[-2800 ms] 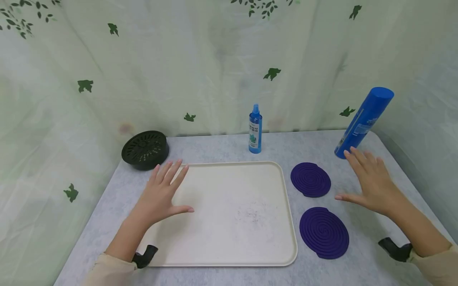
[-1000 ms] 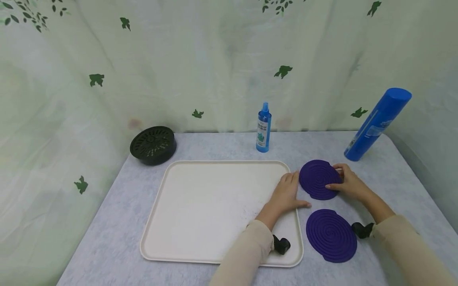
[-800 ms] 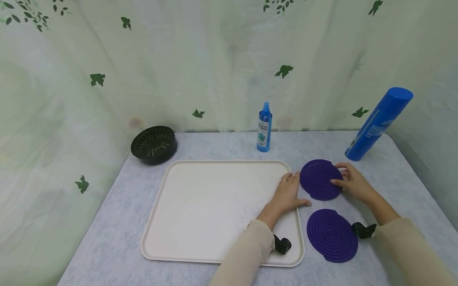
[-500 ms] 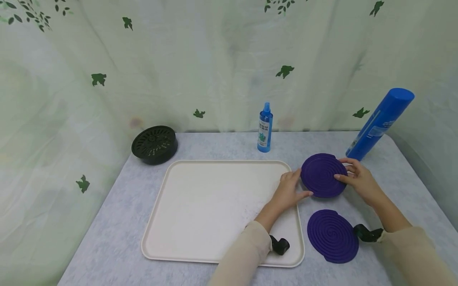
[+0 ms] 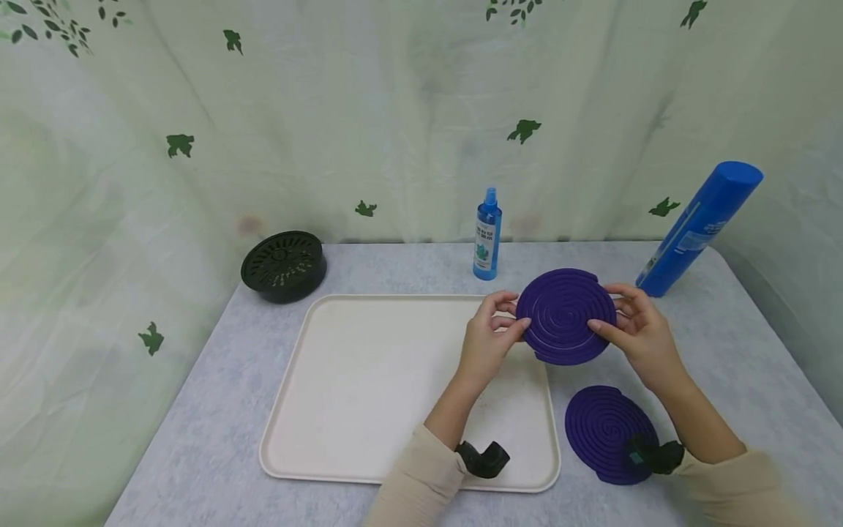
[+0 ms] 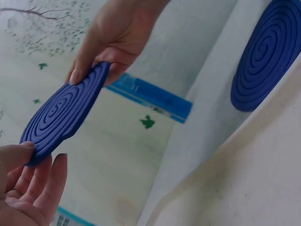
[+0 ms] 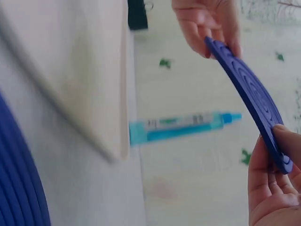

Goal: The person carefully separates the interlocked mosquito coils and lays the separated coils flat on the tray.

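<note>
A round purple coaster [image 5: 565,322] with a spiral groove is held up above the table, over the tray's right edge. My left hand [image 5: 486,338] pinches its left rim, thumb on the face and fingers behind. On the opposite rim, my right hand [image 5: 642,337] grips it the same way. Both wrist views show the coaster [image 6: 61,110] tilted and clear of the table, a hand at each end. A second purple coaster [image 5: 606,428] lies flat on the table below the right hand, partly covered by the black wrist camera.
The large cream tray [image 5: 349,300] fills the table's middle. A black slotted round container [image 5: 283,267] stands at the back left, a blue spray bottle [image 5: 486,241] at the back centre. At the back right is a tall blue can [image 5: 698,227]. A leaf-patterned curtain hangs behind.
From reaching open over the table, both hands came to the far coaster. The right hand lifted it, the left took its other rim, and the coaster moved up and left over the tray's edge.
</note>
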A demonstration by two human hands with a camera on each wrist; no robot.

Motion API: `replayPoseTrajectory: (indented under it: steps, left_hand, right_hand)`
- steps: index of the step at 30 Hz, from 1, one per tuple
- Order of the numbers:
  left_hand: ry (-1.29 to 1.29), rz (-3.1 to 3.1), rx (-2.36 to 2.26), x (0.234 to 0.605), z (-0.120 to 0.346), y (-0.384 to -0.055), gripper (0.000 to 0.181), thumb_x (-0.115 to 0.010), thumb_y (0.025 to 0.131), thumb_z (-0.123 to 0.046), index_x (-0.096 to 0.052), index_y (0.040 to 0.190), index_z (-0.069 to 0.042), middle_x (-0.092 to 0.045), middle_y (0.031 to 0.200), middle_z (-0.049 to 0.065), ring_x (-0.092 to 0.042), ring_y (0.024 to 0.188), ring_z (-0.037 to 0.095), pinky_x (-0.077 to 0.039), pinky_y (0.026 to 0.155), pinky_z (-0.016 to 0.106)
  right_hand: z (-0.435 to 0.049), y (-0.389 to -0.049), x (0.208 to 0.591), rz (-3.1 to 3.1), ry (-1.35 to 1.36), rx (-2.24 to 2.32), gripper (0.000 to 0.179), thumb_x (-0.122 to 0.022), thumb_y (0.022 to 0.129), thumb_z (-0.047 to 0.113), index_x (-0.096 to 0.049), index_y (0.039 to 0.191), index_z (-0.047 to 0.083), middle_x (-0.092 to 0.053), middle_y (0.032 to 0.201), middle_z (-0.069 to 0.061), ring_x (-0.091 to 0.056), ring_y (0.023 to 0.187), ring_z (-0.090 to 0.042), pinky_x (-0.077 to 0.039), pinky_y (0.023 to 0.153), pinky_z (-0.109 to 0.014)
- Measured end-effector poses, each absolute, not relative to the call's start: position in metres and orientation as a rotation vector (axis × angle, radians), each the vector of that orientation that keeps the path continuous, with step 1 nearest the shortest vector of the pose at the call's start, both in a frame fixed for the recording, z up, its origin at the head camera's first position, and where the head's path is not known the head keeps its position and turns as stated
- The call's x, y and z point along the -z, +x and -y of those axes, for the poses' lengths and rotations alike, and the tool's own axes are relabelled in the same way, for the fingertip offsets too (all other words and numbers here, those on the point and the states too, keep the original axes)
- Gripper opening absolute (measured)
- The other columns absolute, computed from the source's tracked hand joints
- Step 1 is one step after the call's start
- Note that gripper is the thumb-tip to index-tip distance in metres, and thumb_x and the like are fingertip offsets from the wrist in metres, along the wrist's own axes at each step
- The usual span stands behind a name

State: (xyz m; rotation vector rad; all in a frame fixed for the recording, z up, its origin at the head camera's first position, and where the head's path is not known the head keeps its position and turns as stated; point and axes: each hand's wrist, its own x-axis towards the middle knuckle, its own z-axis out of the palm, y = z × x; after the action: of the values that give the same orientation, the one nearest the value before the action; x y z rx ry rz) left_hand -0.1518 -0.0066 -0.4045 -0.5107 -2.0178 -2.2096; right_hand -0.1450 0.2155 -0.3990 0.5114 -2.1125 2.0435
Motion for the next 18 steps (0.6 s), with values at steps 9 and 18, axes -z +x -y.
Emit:
replayPoseTrajectory:
  steps: [9, 18]
  left_hand:
    - [-0.420, 1.982, 2.494, 0.404, 0.051, -0.137, 0.026, -0.056, 0.085, 0.006, -0.051, 0.110, 0.012, -0.058, 0.098, 0.015, -0.060, 0.079, 0.014, -0.055, 0.067, 0.038]
    - [-0.375, 2.068, 2.357, 0.412, 0.058, -0.133, 0.022, -0.047, 0.091, 0.003, -0.043, 0.111, 0.006, -0.059, 0.100, 0.026, -0.062, 0.081, 0.027, -0.054, 0.067, 0.042]
  right_hand:
    - [-0.175, -0.142, 0.417, 2.107, 0.532, -2.080, 0.053, -0.058, 0.078, -0.015, -0.036, 0.126, -0.005, -0.054, 0.097, -0.008, -0.060, 0.083, -0.012, -0.053, 0.067, -0.021]
    - [-0.143, -0.153, 0.435, 2.075, 0.493, -1.980, 0.054, -0.060, 0.078, -0.014, -0.041, 0.127, -0.004, -0.049, 0.101, -0.021, -0.059, 0.080, -0.011, -0.052, 0.064, -0.019]
